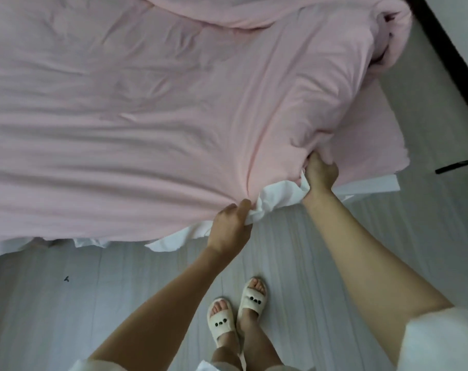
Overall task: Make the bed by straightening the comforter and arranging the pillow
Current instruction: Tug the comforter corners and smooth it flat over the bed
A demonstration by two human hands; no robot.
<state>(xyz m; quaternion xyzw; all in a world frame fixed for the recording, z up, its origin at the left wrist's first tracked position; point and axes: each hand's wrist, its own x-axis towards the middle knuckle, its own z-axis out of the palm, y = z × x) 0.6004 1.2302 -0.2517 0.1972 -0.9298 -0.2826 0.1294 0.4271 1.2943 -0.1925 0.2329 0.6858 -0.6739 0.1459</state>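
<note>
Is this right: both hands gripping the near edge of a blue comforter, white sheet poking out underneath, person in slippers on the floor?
Wrong on one point: the comforter is pink, not blue, as the head view shows. The rest holds: the left hand and right hand both grip its near edge, the white sheet pokes out underneath, and the person stands in slippers on the floor.
</note>
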